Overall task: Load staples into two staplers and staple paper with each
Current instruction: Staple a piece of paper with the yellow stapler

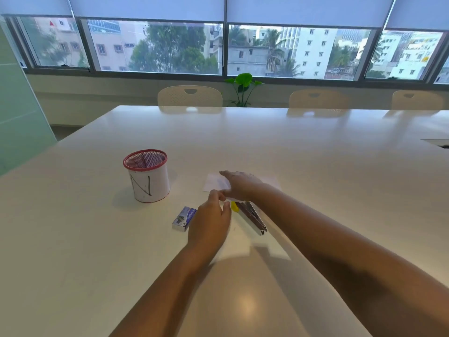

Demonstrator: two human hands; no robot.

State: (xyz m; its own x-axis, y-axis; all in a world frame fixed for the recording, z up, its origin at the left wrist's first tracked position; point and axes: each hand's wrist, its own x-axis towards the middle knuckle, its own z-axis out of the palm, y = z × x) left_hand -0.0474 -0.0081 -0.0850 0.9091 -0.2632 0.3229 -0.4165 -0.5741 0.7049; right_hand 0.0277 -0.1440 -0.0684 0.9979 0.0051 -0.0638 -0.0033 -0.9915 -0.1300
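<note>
A white sheet of paper (215, 182) lies on the table in front of me. My right hand (241, 186) rests flat on it, fingers stretched to the left. My left hand (210, 221) is just below, its thumb and fingers pinching the paper's near edge. A stapler (251, 215) with a yellow tip and a metal body lies swung open between my two forearms, partly hidden by my right wrist. A small blue-and-white staple box (184, 218) lies just left of my left hand. I see no second stapler.
A white cup with a red mesh rim (147, 177), marked with an N, stands to the left of the staple box. The white table (315, 166) stretches far ahead and right. Chairs (190, 96) and a potted plant (243, 88) stand beyond its far edge.
</note>
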